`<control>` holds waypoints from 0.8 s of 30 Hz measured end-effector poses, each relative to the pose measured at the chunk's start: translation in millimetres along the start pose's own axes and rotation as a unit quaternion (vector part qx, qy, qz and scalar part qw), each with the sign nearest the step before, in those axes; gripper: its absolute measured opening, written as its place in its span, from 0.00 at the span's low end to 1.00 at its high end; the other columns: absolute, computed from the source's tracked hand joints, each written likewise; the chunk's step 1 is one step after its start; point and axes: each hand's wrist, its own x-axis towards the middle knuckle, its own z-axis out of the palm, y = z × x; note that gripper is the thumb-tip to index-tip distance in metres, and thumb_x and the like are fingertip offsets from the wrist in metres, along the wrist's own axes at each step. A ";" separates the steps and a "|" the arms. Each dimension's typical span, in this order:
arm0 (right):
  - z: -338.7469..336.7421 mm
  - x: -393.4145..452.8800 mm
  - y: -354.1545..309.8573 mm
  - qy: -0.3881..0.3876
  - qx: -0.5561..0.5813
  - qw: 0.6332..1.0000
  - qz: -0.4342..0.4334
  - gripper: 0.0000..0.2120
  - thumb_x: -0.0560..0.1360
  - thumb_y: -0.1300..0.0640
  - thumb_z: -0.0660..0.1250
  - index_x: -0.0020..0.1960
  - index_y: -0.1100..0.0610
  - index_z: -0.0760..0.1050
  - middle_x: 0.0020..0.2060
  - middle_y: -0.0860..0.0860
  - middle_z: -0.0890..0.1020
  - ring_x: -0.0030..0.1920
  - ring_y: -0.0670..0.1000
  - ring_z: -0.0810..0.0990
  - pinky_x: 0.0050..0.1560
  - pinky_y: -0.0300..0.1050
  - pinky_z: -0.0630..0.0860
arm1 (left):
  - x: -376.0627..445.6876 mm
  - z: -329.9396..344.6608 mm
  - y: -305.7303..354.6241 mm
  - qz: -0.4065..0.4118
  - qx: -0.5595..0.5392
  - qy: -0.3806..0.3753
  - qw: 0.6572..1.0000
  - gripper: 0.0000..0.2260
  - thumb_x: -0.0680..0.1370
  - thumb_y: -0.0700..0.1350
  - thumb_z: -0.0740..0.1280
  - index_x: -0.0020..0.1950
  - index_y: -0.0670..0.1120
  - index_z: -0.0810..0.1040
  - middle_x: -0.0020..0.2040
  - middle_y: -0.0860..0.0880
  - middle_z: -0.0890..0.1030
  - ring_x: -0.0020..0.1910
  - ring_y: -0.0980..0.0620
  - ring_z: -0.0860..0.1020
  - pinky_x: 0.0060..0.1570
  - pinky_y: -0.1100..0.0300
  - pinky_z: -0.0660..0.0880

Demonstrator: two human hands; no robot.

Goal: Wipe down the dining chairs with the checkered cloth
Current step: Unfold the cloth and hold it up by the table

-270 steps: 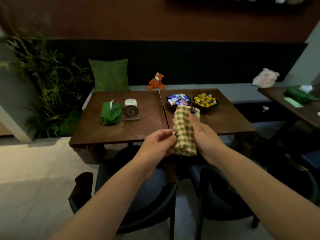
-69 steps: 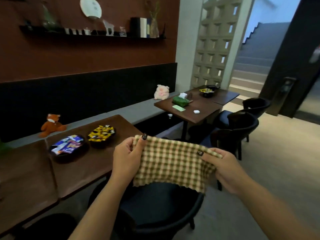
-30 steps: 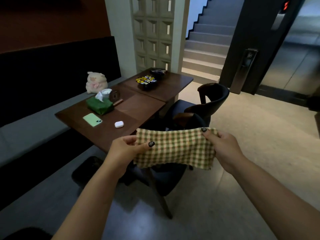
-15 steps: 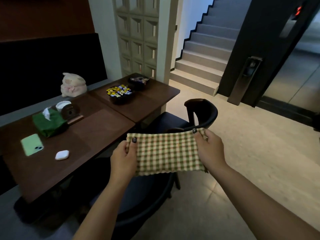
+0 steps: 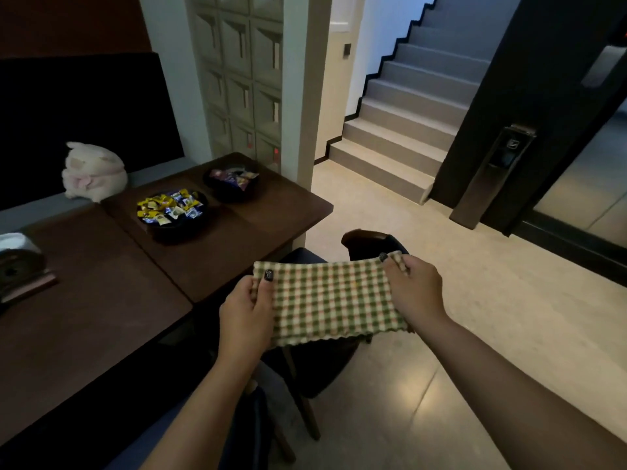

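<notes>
The green and cream checkered cloth is stretched flat between both hands in front of me. My left hand pinches its left edge, thumb on top. My right hand pinches the right top corner. Beneath the cloth stands a dark dining chair with a blue seat, tucked at the corner of the brown table; the cloth hides most of its seat. Part of a second dark chair shows under my left forearm. The cloth hangs above the chair, not touching it.
Two dark bowls of wrapped sweets sit on the table, with a small clock stand at the left edge. A pink plush toy rests on the grey bench. Stairs rise ahead; pale open floor lies right.
I have walked on along the tables, so the far chair and the sweet bowls are closer. Both hands still hold the cloth spread out, now over that chair.
</notes>
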 end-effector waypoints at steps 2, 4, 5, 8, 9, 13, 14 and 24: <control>3.8 37.9 11.4 -0.013 -0.001 1.000 -0.008 0.18 0.78 0.52 0.64 0.32 0.58 0.70 0.26 0.52 0.72 0.28 0.47 0.69 0.30 0.45 0.62 | 19.1 27.2 3.2 -0.009 -0.001 0.014 1.000 0.16 0.81 0.48 0.62 0.33 0.51 0.67 0.28 0.63 0.75 0.26 0.65 0.72 0.27 0.71 0.66; 10.3 78.1 23.6 -0.036 0.003 0.999 -0.018 0.17 0.78 0.52 0.63 0.32 0.57 0.71 0.28 0.52 0.74 0.30 0.49 0.71 0.31 0.45 0.63 | 40.5 53.5 3.6 -0.021 0.006 0.032 0.999 0.17 0.82 0.48 0.62 0.33 0.50 0.66 0.27 0.62 0.74 0.25 0.64 0.70 0.25 0.71 0.66; 13.7 99.1 28.3 -0.048 0.000 0.998 -0.029 0.18 0.78 0.52 0.63 0.31 0.55 0.69 0.27 0.51 0.73 0.30 0.49 0.71 0.31 0.45 0.63 | 51.6 66.9 4.3 -0.025 0.011 0.044 0.999 0.17 0.82 0.47 0.62 0.33 0.50 0.66 0.26 0.62 0.74 0.25 0.64 0.70 0.25 0.70 0.65; 26.7 162.7 43.9 -0.095 0.001 0.993 -0.066 0.20 0.77 0.53 0.64 0.29 0.55 0.62 0.25 0.50 0.66 0.28 0.49 0.66 0.30 0.46 0.58 | 78.9 107.2 5.2 -0.050 0.018 0.089 0.995 0.17 0.81 0.47 0.62 0.32 0.49 0.66 0.26 0.61 0.73 0.25 0.63 0.69 0.25 0.69 0.65; 32.5 183.9 50.0 -0.115 0.003 0.991 -0.074 0.20 0.77 0.53 0.64 0.30 0.57 0.61 0.25 0.50 0.65 0.28 0.50 0.66 0.31 0.46 0.58 | 87.1 120.9 3.4 -0.061 0.020 0.104 0.993 0.17 0.81 0.47 0.62 0.32 0.48 0.67 0.26 0.60 0.73 0.25 0.63 0.69 0.25 0.68 0.65; 58.0 260.2 67.6 -0.184 -0.017 0.977 -0.107 0.19 0.77 0.53 0.63 0.31 0.58 0.63 0.25 0.51 0.66 0.28 0.50 0.67 0.30 0.46 0.59 | 115.6 167.4 1.9 -0.132 0.040 0.145 0.980 0.16 0.82 0.48 0.62 0.35 0.45 0.69 0.28 0.53 0.71 0.25 0.60 0.68 0.29 0.59 0.64; 65.8 274.9 70.0 -0.204 -0.027 0.971 -0.118 0.19 0.77 0.53 0.63 0.31 0.58 0.63 0.25 0.51 0.67 0.28 0.50 0.67 0.29 0.46 0.59 | 122.0 176.1 0.7 -0.150 0.050 0.157 0.975 0.16 0.82 0.48 0.61 0.35 0.45 0.69 0.29 0.52 0.71 0.25 0.59 0.68 0.30 0.58 0.64; 193.4 371.8 28.8 -0.321 -0.064 0.915 -0.235 0.14 0.78 0.52 0.61 0.36 0.57 0.70 0.32 0.51 0.76 0.35 0.49 0.74 0.34 0.46 0.67 | 220.2 162.1 -25.7 -0.190 0.154 0.240 0.939 0.14 0.83 0.47 0.58 0.37 0.50 0.67 0.34 0.51 0.74 0.34 0.56 0.73 0.28 0.65 0.62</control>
